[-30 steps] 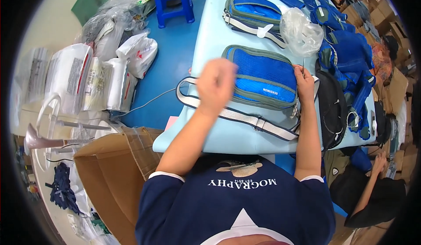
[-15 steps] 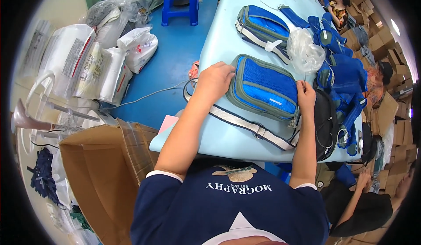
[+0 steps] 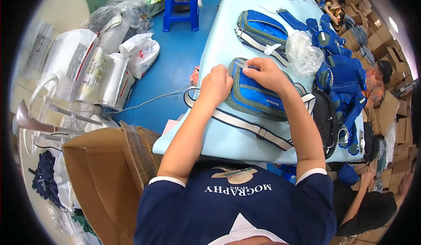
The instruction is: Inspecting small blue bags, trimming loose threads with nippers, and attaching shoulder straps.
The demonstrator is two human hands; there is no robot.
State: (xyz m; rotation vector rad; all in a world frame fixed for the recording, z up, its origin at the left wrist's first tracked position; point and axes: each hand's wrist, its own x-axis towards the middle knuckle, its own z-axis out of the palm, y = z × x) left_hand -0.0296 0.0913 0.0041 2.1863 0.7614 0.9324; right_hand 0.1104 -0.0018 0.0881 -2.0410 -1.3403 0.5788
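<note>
A blue bag (image 3: 258,99) with grey-green trim lies on the light-blue tabletop in front of me. Its white strap (image 3: 237,122) with dark edges loops along the near side. At the bag's left end, my left hand (image 3: 216,86) is closed with the fingers bent against the edge. My right hand (image 3: 268,75) reaches across the top and pinches near the upper left corner. What sits between those fingertips is hidden. Beyond, a second blue bag (image 3: 266,25) of the same kind rests with its strap along its front.
Clear plastic bags (image 3: 303,54) lie right of the second bag. Blue bag pieces (image 3: 346,71) and a black bag (image 3: 325,124) crowd the table's right side. An open cardboard box (image 3: 101,175) stands lower left, a blue stool (image 3: 181,6) far left. Co-workers sit at right.
My right hand has left the bag's right end and moved left over its top to the upper left corner. My left hand has slid slightly nearer. The strap's right part now shows.
</note>
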